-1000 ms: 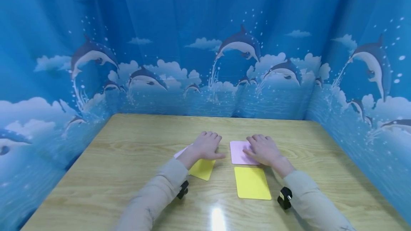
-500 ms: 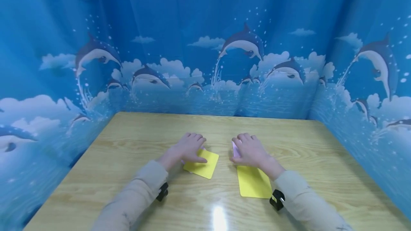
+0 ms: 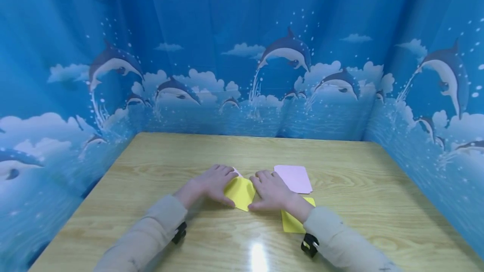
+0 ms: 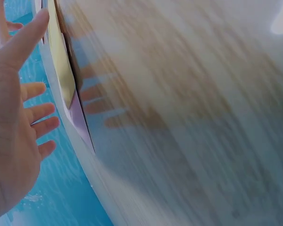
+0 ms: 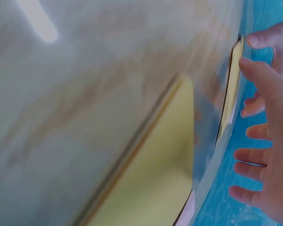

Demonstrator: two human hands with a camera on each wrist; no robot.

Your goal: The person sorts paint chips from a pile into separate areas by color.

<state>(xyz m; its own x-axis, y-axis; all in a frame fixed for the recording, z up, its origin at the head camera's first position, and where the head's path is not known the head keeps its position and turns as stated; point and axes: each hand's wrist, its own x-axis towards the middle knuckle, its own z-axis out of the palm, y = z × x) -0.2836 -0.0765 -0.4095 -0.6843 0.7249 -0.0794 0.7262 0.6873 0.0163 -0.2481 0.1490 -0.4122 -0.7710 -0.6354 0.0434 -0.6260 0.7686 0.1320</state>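
Observation:
A yellow square card (image 3: pixel 240 193) lies over a pink card (image 3: pixel 236 172), of which only a sliver shows at its far edge. To its left is my left hand (image 3: pixel 215 183), fingers extended and thumb at the card's near left corner. My right hand (image 3: pixel 273 192) is at its right side, fingers spread and thumb toward the near right corner. Whether the fingers press on the card is hard to tell. In the left wrist view the yellow card (image 4: pixel 61 66) overlaps the pink card (image 4: pixel 80 122), which sticks out at one corner.
Right of the hands, a pink card (image 3: pixel 296 178) lies farther back. A yellow card (image 3: pixel 292 223), partly under my right forearm, looks like a thick stack (image 5: pixel 151 174) in the right wrist view. A dolphin-print curtain (image 3: pixel 242 53) encloses the wooden table (image 3: pixel 170 150).
My left hand has drawn back leftward from over the left cards. My right hand has moved left off the right pink card to the left yellow card's side.

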